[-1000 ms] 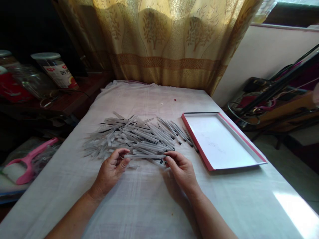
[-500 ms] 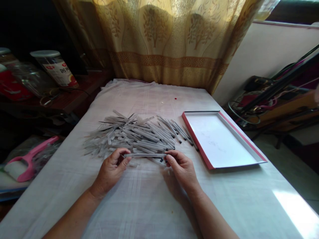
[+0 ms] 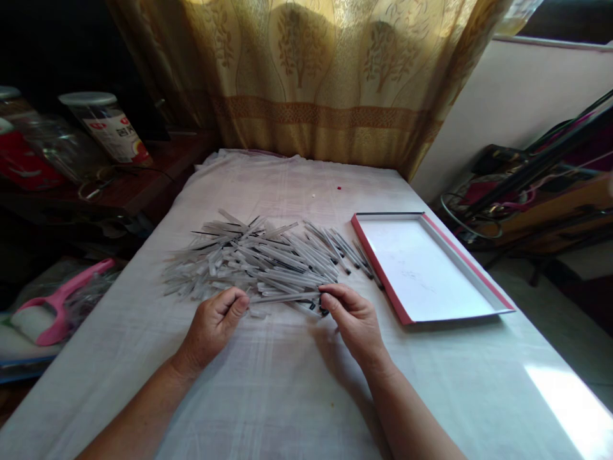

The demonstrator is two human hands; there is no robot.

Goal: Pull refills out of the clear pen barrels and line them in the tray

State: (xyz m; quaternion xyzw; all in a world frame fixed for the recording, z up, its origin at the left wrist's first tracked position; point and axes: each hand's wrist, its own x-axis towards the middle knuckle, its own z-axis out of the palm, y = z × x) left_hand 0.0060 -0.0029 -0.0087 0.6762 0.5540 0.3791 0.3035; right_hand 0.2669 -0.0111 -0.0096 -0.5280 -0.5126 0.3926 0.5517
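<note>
My right hand [image 3: 353, 322] pinches the right end of a slim translucent pen [image 3: 285, 298], which lies nearly level above the cloth. My left hand [image 3: 213, 326] is closed at the pen's left end, thumb pressed against the curled fingers. Whether it grips the pen's tip or some small part is hidden. Just beyond both hands spreads a loose heap of translucent pens [image 3: 268, 255], many with black ends. Near my right fingertips lie small dark pieces, partly covered by the hand.
To the right sits a shallow white tray with red sides [image 3: 412, 268]; several pens lie along its left edge. A white cloth [image 3: 278, 390] covers the table. Jars [image 3: 110, 131] stand on a dark side table, with a pink-handled tool [image 3: 57, 306] below. A gold curtain [image 3: 306, 76] hangs behind.
My left hand has shifted slightly left and its fingers have curled in tighter. The pen now tilts a little, right end higher. My right hand stays nearly in place.
</note>
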